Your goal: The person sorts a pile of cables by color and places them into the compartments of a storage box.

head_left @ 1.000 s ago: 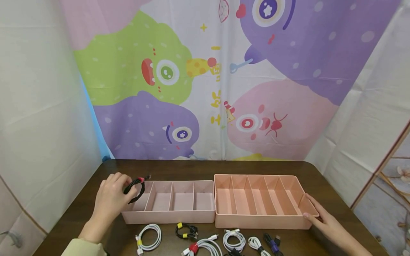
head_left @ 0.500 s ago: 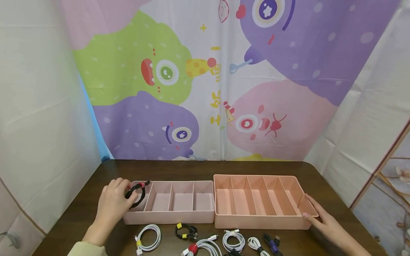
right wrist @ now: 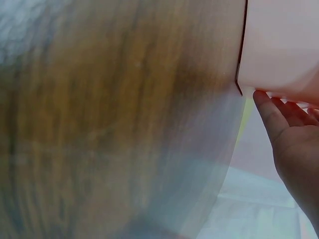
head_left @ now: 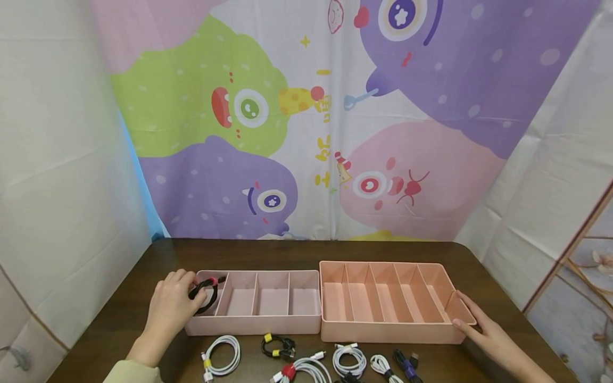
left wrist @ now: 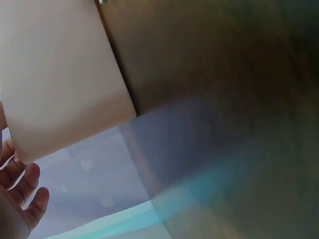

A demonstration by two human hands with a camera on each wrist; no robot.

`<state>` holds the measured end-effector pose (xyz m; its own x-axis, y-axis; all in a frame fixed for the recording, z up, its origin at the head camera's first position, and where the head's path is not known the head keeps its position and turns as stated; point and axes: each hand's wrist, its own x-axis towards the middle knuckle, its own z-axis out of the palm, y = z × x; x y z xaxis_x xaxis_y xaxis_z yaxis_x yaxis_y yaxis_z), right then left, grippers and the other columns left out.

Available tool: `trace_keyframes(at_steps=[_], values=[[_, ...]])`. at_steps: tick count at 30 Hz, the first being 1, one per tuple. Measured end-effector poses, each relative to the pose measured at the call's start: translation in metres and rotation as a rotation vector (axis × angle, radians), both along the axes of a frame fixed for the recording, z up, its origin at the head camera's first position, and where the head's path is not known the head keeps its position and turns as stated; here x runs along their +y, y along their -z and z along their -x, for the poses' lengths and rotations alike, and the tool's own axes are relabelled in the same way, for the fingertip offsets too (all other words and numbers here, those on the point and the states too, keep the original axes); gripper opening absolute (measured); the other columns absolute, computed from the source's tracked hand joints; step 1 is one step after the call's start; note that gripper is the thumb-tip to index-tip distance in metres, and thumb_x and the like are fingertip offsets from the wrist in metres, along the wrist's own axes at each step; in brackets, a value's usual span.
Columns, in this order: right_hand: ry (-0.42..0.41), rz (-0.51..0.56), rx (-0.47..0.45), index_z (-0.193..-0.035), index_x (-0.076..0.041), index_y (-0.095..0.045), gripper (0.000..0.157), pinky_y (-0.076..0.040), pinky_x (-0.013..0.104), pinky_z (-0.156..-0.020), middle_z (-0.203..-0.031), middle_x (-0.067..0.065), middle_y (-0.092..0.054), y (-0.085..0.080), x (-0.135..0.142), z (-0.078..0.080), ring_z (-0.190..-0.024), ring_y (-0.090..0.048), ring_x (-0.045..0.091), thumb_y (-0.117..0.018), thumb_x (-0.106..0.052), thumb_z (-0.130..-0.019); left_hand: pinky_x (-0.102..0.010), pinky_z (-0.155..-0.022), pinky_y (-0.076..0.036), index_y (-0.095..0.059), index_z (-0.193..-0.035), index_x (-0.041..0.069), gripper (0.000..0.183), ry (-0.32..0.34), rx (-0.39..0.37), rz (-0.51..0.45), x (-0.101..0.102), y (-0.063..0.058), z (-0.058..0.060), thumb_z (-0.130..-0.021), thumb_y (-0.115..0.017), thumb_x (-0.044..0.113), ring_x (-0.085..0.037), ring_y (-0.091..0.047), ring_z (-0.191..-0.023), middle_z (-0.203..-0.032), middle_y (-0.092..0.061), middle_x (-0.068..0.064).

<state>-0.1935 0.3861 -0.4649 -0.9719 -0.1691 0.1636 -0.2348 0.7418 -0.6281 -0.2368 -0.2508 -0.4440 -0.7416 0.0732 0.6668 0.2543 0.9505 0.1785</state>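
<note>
In the head view, my left hand (head_left: 173, 299) pinches a coiled black cable (head_left: 209, 304) with a red tie. The coil hangs at the leftmost compartment of a pale pink divided box (head_left: 254, 324), partly inside its rim. Fingers hide part of the coil; the left wrist view shows curled fingers (left wrist: 31, 177) by the box's wall, but no cable. At the other side my right hand (head_left: 490, 332) rests on the right end of a peach divided box (head_left: 392, 332), thumb at the front corner and forefinger along the end. The right wrist view shows straight fingers (right wrist: 271, 112) touching that box.
In front of the boxes lie a white cable with a yellow tie (head_left: 222, 357), a black cable with yellow ties (head_left: 279, 347), a white cable with a red tie (head_left: 306, 369), another white coil (head_left: 349, 361), a small white bundle (head_left: 385, 368) and a dark cable with a purple tie (head_left: 407, 366).
My left hand has lowered and shifted slightly right, bringing the black cable from above the leftmost compartment down into its opening. The right hand has stayed on the peach box.
</note>
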Motion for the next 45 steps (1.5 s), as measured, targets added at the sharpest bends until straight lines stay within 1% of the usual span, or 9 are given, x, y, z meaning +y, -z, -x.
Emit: trace_keyframes(at_steps=[3,10,19,24,28,36,41,43,45], values=[[-0.001,0.002,0.012,-0.152,-0.015,-0.017,0.064,-0.034,0.066,-0.089,-0.151,0.025,-0.024,0.0,0.0,0.0,-0.121,-0.014,-0.018,-0.05,-0.024,-0.098,-0.039,-0.058,-0.035,-0.057,-0.07,0.011,0.019,0.0,-0.012,0.004,0.0,0.001,0.0,-0.064,-0.075,0.012,-0.024,-0.05,-0.068,-0.07,-0.053,-0.002],[0.001,-0.003,0.013,-0.152,-0.017,-0.016,0.065,-0.034,0.065,-0.089,-0.151,0.024,-0.024,0.0,-0.001,-0.001,-0.117,-0.013,-0.022,-0.051,-0.024,-0.098,-0.04,-0.06,-0.037,-0.058,-0.07,0.009,0.019,-0.002,-0.038,0.01,0.0,0.005,0.001,-0.064,-0.076,0.012,-0.024,-0.051,-0.069,-0.071,-0.054,-0.003],[0.009,-0.024,0.0,-0.152,-0.017,-0.015,0.064,-0.035,0.064,-0.089,-0.152,0.023,-0.024,-0.001,-0.001,-0.001,-0.134,-0.022,0.011,-0.05,-0.025,-0.098,-0.042,-0.063,-0.04,-0.06,-0.074,0.01,0.019,-0.002,-0.136,0.015,0.0,0.003,0.001,-0.067,-0.077,0.016,-0.025,-0.053,-0.074,-0.075,-0.056,-0.004],[0.013,-0.056,0.006,-0.152,-0.02,-0.016,0.065,-0.04,0.051,-0.09,-0.151,0.021,-0.026,-0.002,-0.001,-0.001,-0.127,-0.019,-0.01,-0.051,-0.026,-0.098,-0.045,-0.066,-0.041,-0.062,-0.077,0.009,0.019,0.004,-0.178,0.015,0.0,-0.002,0.0,-0.069,-0.077,0.017,-0.027,-0.054,-0.077,-0.079,-0.058,-0.006],[0.02,-0.09,0.019,-0.152,-0.022,-0.017,0.064,-0.044,0.036,-0.086,-0.151,0.019,-0.028,-0.002,0.0,-0.001,-0.122,-0.021,-0.015,-0.051,-0.026,-0.098,-0.046,-0.065,-0.041,-0.062,-0.077,0.009,0.02,0.011,-0.167,0.018,0.0,-0.006,-0.002,-0.069,-0.078,0.017,-0.027,-0.054,-0.076,-0.08,-0.059,-0.006],[0.008,-0.062,0.012,-0.152,-0.021,-0.015,0.065,-0.039,0.057,-0.088,-0.152,0.021,-0.025,-0.001,0.0,-0.001,-0.122,-0.017,-0.016,-0.05,-0.025,-0.098,-0.046,-0.064,-0.041,-0.062,-0.08,0.008,0.022,0.025,-0.147,0.031,0.004,-0.015,-0.005,-0.068,-0.077,0.019,-0.028,-0.055,-0.077,-0.082,-0.06,-0.008],[0.008,-0.058,-0.004,-0.152,-0.018,-0.015,0.064,-0.039,0.059,-0.088,-0.151,0.022,-0.025,-0.002,0.0,-0.001,-0.134,-0.026,0.013,-0.049,-0.025,-0.099,-0.047,-0.066,-0.042,-0.064,-0.084,0.007,0.025,0.023,-0.198,0.036,0.009,-0.023,-0.009,-0.069,-0.078,0.021,-0.028,-0.055,-0.079,-0.085,-0.061,-0.008],[0.008,-0.052,-0.012,-0.152,-0.017,-0.015,0.064,-0.039,0.06,-0.089,-0.152,0.023,-0.024,-0.002,0.0,-0.001,-0.133,-0.029,0.03,-0.049,-0.025,-0.099,-0.048,-0.067,-0.043,-0.064,-0.086,0.007,0.026,0.025,-0.224,0.04,0.011,-0.027,-0.011,-0.07,-0.077,0.022,-0.029,-0.055,-0.08,-0.087,-0.061,-0.008],[0.014,-0.061,-0.012,-0.152,-0.017,-0.015,0.064,-0.039,0.06,-0.089,-0.151,0.022,-0.025,-0.002,-0.001,0.0,-0.13,-0.031,0.036,-0.049,-0.026,-0.099,-0.048,-0.068,-0.043,-0.064,-0.087,0.006,0.026,0.029,-0.243,0.044,0.013,-0.03,-0.013,-0.071,-0.077,0.023,-0.029,-0.056,-0.082,-0.089,-0.061,-0.009]])
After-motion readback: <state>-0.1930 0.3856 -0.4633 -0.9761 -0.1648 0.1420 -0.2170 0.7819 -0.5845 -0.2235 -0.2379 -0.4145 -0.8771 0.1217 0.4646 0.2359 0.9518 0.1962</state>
